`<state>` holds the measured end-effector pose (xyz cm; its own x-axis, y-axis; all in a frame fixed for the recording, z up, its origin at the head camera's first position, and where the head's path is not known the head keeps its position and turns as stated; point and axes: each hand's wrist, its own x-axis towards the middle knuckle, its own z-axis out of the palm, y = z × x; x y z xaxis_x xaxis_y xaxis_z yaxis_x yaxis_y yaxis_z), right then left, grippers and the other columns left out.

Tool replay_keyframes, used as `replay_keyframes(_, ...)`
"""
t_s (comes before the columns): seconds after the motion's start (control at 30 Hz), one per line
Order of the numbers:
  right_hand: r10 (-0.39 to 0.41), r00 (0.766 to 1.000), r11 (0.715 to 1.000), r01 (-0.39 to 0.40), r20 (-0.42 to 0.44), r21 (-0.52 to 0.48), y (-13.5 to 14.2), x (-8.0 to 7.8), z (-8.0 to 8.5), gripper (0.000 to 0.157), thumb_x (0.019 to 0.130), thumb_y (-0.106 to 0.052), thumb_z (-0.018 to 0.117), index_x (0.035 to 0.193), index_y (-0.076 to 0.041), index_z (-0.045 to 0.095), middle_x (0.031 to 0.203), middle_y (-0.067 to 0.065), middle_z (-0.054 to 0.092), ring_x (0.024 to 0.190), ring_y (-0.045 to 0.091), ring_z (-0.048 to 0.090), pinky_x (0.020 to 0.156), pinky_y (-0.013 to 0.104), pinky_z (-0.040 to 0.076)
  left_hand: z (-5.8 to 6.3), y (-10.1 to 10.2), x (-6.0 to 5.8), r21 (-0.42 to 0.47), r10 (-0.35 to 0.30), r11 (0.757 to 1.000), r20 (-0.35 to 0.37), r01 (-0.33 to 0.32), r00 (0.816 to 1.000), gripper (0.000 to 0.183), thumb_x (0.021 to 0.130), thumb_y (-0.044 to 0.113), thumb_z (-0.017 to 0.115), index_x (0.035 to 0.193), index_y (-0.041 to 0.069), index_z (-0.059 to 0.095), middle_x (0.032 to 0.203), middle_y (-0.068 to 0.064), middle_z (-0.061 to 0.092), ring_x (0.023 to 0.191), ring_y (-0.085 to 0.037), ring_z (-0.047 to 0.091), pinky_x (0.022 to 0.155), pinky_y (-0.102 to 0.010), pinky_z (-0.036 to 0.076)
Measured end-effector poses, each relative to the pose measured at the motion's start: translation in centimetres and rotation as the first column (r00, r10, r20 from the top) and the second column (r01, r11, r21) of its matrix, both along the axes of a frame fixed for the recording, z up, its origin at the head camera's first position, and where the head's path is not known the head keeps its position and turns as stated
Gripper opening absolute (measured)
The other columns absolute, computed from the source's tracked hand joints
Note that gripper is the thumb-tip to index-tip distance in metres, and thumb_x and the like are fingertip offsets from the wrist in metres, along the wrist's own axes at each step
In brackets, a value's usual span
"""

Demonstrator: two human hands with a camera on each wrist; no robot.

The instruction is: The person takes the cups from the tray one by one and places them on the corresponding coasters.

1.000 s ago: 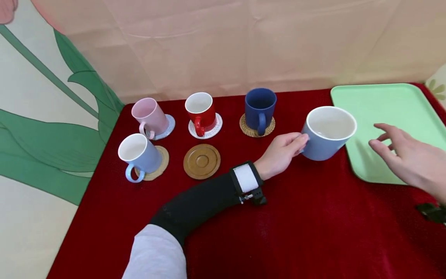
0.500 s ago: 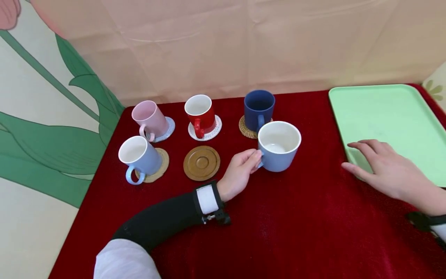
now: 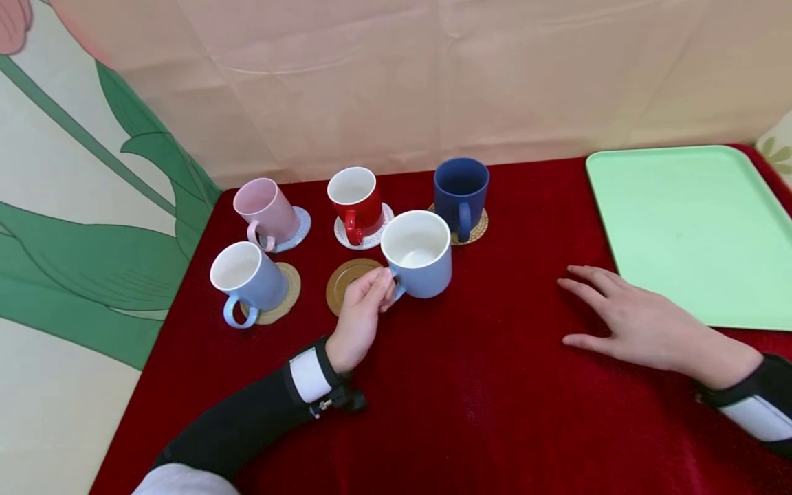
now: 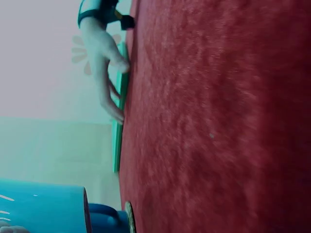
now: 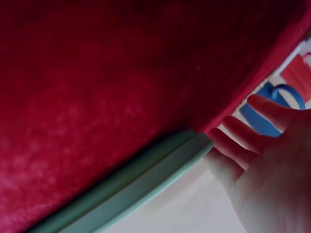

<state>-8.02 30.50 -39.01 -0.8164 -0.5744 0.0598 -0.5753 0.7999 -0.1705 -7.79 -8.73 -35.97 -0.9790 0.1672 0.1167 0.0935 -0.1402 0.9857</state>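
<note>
My left hand [image 3: 359, 320] pinches the handle of a light blue mug [image 3: 425, 271] with a white inside. The mug hangs upright above the cloth, just right of a round wooden coaster [image 3: 342, 282], which the hand and mug partly cover. In the left wrist view the same mug [image 4: 43, 204] shows at the lower left corner. My right hand [image 3: 637, 326] hovers over the cloth left of the green tray [image 3: 699, 240], its fingers spread and holding nothing. In the right wrist view its fingers [image 5: 243, 133] reach out beyond the tray's corner.
A pink mug [image 3: 267, 210], a red mug [image 3: 361, 210] and a dark blue mug [image 3: 459, 196] stand on coasters along the back. Another light blue mug [image 3: 250, 278] sits on a beige coaster [image 3: 291, 289] at the left. Red cloth [image 3: 495, 412] covers the table.
My left hand has carried the light blue mug leftward from beside the tray to near the wooden coaster. My right hand has moved left and lower, away from over the tray.
</note>
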Motion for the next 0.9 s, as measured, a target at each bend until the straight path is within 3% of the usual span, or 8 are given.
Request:
replay_keyframes(0.23, 0.032, 0.999, 0.999, -0.032, 0.005, 0.024, -0.2, 0.3, -0.2, 0.094, 0.074, -0.059, 0.085, 0.145, -0.006, 0.052, 0.147, 0.018, 0.045, 0.132, 0.034, 0.042, 0.085, 0.05, 0.056, -0.3, -1.2, 0.8, -0.012, 0.066, 0.998, 0.045, -0.066, 0.997, 0.037, 0.108, 0.007, 0.04, 0.074, -0.009, 0.036, 0.067, -0.002, 0.038, 0.065, -0.019, 0.036, 0.066, -0.027, 0.031)
replay_keyframes(0.4, 0.037, 0.999, 0.998, -0.038, 0.033, 0.041, -0.2, 0.2, -0.1, 0.095, 0.075, -0.058, 0.085, 0.146, -0.005, 0.049, 0.147, 0.019, 0.043, 0.132, 0.036, 0.039, 0.084, 0.05, 0.057, -0.4, -1.9, 1.2, 0.015, 0.137, 0.99, 0.07, -0.138, 0.988, 0.037, 0.108, 0.007, 0.039, 0.072, 0.0, 0.038, 0.068, -0.001, 0.037, 0.067, -0.016, 0.036, 0.066, -0.027, 0.031)
replay_keyframes(0.7, 0.042, 0.997, 0.998, -0.045, 0.065, 0.045, -0.5, -0.1, 0.1, 0.097, 0.074, -0.059, 0.085, 0.144, -0.003, 0.049, 0.147, 0.02, 0.043, 0.132, 0.038, 0.038, 0.086, 0.051, 0.056, -0.6, -3.8, 2.1, 0.082, 0.29, 0.95, 0.116, -0.3, 0.95, 0.037, 0.107, 0.006, 0.038, 0.072, 0.01, 0.047, 0.068, 0.0, 0.038, 0.071, -0.016, 0.037, 0.071, -0.027, 0.032)
replay_keyframes(0.9, 0.04, 0.997, 0.999, -0.042, 0.065, 0.025, -0.6, -0.2, 0.1, 0.097, 0.073, -0.058, 0.086, 0.143, -0.002, 0.05, 0.146, 0.02, 0.042, 0.131, 0.038, 0.038, 0.086, 0.053, 0.055, -1.1, -4.3, 2.7, 0.107, 0.336, 0.93, 0.141, -0.352, 0.931, 0.036, 0.106, 0.003, 0.036, 0.075, 0.012, 0.051, 0.072, 0.0, 0.041, 0.075, -0.016, 0.039, 0.077, -0.028, 0.033)
